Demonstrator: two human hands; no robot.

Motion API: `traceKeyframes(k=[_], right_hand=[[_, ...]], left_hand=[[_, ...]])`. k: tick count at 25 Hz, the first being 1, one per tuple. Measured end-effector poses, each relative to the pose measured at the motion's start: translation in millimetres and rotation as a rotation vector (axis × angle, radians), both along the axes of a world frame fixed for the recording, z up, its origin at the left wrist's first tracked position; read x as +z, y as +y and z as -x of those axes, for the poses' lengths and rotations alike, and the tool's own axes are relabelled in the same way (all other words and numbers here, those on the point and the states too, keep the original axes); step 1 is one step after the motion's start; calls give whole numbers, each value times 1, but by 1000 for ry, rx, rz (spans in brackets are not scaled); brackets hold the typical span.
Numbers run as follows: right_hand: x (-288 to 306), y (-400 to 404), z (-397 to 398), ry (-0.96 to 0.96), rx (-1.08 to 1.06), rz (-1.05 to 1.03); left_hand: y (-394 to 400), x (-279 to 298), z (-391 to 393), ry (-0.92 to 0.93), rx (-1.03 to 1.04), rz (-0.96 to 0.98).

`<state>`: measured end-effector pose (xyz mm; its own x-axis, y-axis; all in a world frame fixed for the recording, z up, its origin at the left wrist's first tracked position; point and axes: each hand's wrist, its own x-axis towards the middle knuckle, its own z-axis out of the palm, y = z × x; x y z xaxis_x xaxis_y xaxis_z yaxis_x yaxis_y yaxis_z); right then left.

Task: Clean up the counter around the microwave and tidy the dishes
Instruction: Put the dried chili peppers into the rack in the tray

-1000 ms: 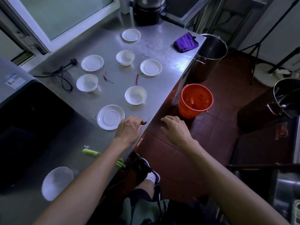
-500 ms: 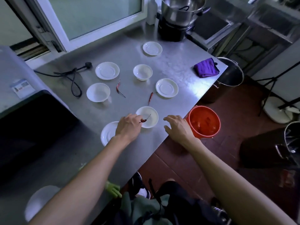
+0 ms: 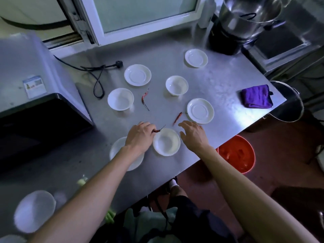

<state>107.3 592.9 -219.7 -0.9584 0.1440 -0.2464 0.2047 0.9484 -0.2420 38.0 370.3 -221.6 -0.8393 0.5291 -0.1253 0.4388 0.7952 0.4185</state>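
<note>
Scrap pickup: left hand (image 3: pixel 139 137) pinches 1 dried chilli (image 3: pixel 156 130); right hand (image 3: pixel 192 135), grip loose and empty, nears second chilli (image 3: pixel 177 118). Next: pinch it.

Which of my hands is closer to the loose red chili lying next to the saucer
Right. The right hand hovers open just below the loose chili, fingertips almost reaching it. The left hand is farther off to its left, pinching another chili.

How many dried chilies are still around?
3: one chili pinched in the left hand, one between the far bowls, one ahead of the right hand. Arms may hide others.
</note>
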Motion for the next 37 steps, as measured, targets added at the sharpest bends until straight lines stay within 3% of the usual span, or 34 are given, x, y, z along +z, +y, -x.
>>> traceKeyframes(k=[12,19,23,29,37], right_hand=[[-50,62,88,-4,446,-16],[-69,74,119,30,562,-44],[-67,52,132,44,597,30],[-42,-10,140,105,565,327],[-8,-123,108,127,796,439]], left_hand=[[73,-2,36,-58,189,156],[69,-7,32,-79,341,159],[51,-8,22,-88,437,154],[6,-2,-8,-74,619,98],[-85,13,-92,-32,828,108]])
